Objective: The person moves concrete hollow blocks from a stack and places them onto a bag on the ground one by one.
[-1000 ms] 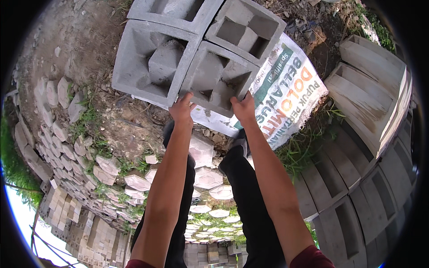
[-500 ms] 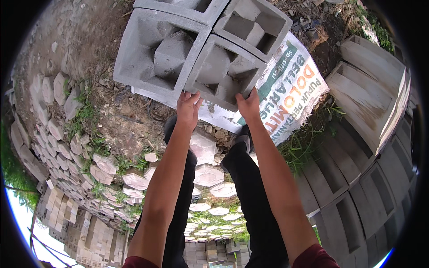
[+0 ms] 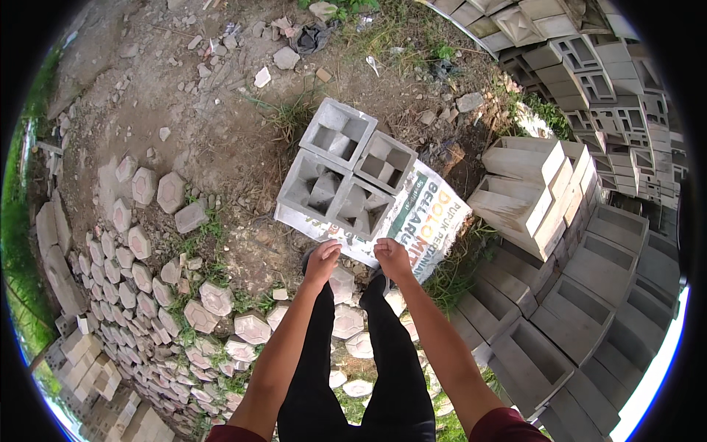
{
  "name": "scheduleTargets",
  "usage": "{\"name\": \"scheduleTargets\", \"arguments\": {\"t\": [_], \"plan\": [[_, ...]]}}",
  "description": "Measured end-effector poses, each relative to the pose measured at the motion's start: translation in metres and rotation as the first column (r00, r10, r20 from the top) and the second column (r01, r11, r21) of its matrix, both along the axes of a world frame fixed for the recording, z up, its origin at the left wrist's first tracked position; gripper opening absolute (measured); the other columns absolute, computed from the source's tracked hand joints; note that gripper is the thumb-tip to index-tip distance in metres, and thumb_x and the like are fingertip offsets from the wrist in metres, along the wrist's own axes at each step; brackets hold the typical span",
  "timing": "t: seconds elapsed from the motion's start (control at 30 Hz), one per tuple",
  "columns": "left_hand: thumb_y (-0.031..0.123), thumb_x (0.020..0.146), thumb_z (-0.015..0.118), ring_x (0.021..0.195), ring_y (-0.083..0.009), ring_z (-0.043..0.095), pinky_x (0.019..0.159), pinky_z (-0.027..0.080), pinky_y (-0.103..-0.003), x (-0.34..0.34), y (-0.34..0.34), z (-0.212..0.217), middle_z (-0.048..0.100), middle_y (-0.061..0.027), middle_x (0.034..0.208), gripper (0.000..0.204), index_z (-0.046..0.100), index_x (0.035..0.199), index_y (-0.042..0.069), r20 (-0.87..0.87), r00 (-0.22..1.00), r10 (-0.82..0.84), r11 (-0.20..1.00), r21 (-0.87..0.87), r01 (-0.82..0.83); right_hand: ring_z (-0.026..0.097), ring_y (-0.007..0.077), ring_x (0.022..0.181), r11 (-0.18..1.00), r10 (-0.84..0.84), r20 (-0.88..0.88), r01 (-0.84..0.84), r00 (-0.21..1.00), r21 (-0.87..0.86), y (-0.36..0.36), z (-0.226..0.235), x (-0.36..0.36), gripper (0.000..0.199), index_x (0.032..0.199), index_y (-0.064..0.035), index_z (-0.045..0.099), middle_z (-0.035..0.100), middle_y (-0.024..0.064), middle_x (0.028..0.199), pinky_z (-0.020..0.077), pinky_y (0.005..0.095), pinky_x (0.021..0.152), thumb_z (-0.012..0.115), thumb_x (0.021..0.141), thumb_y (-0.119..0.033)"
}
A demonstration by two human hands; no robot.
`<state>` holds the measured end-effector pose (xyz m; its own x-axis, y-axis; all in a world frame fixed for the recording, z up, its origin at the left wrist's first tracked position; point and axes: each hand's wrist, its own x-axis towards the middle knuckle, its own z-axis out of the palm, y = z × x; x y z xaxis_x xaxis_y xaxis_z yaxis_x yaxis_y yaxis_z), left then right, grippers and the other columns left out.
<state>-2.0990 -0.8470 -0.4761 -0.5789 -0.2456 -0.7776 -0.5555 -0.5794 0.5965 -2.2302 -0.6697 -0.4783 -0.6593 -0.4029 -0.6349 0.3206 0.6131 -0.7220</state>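
Observation:
A close cluster of grey hollow concrete blocks sits on a white printed sack [image 3: 451, 214] laid on the dirt. The nearest block [image 3: 340, 211] has its open cells facing up and touches a left block [image 3: 284, 188] and a right block [image 3: 407, 171]. A far block [image 3: 304, 137] completes the cluster. My left hand [image 3: 322, 260] is just short of the nearest block, its fingers curled with nothing seen in them. Level with it, my right hand [image 3: 392, 258] is also loosely closed and empty. Both appear apart from the block.
Pale hexagonal pavers [image 3: 216, 298] cover the ground at left and around my feet. Stacked concrete troughs [image 3: 534, 350] and upright pale blocks [image 3: 519, 158] line the right side. More hollow blocks [image 3: 589, 66] are piled at far right. Stones and weeds dot the dirt [image 3: 221, 110] beyond.
Both hands have let go of the nearest block and drawn back toward me. The view has risen, so the whole cluster looks smaller and farther away.

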Motion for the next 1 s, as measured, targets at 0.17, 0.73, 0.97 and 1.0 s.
{"name": "scheduleTargets", "arguments": {"t": [0.17,0.73,0.97,1.0], "plan": [[0.022,0.094,0.058,0.107,-0.0179,0.059,0.087,0.047,-0.031,0.047,-0.030,0.150,0.063,-0.0120,0.116,0.037,0.051,0.124,0.001,-0.168,0.981,-0.094,0.960,-0.277,0.045,0.060,0.0096,0.079,0.991,-0.040,-0.064,0.031,0.997,-0.131,-0.012,0.178,0.028,0.022,0.104,0.0063,0.060,0.065,0.0053,0.086,0.0489,0.0239,0.073,0.064,0.085,-0.005],[0.021,0.096,0.053,0.102,-0.0206,0.062,0.086,0.050,-0.034,0.198,0.090,0.563,0.064,-0.0131,0.113,0.032,0.054,0.121,0.001,-0.510,0.781,0.361,0.809,-0.245,-0.534,0.058,0.0070,0.079,0.695,0.361,-0.146,-0.371,0.921,-0.616,0.036,0.504,0.142,0.017,0.104,0.0030,0.059,0.064,0.0030,0.088,0.0467,0.0216,0.072,0.058,0.095,-0.011],[0.020,0.096,0.054,0.095,-0.0151,0.063,0.082,0.051,-0.030,0.290,0.221,0.555,0.066,-0.0081,0.105,0.025,0.058,0.115,0.003,-0.468,0.520,0.715,0.512,-0.158,-0.845,0.060,0.0078,0.081,0.587,0.555,-0.178,-0.535,0.812,-0.608,0.060,0.524,0.186,0.020,0.102,0.0024,0.061,0.065,0.0035,0.087,0.0482,0.0230,0.074,0.059,0.095,-0.016],[0.020,0.096,0.054,0.095,-0.0148,0.063,0.082,0.051,-0.029,0.307,0.234,0.555,0.066,-0.0077,0.105,0.025,0.058,0.114,0.003,-0.463,0.509,0.726,0.481,-0.188,-0.856,0.062,0.0101,0.083,0.560,0.605,-0.208,-0.596,0.769,-0.575,0.061,0.525,0.197,0.022,0.103,0.0030,0.060,0.066,0.0057,0.089,0.0500,0.0252,0.076,0.058,0.095,-0.018]]}}
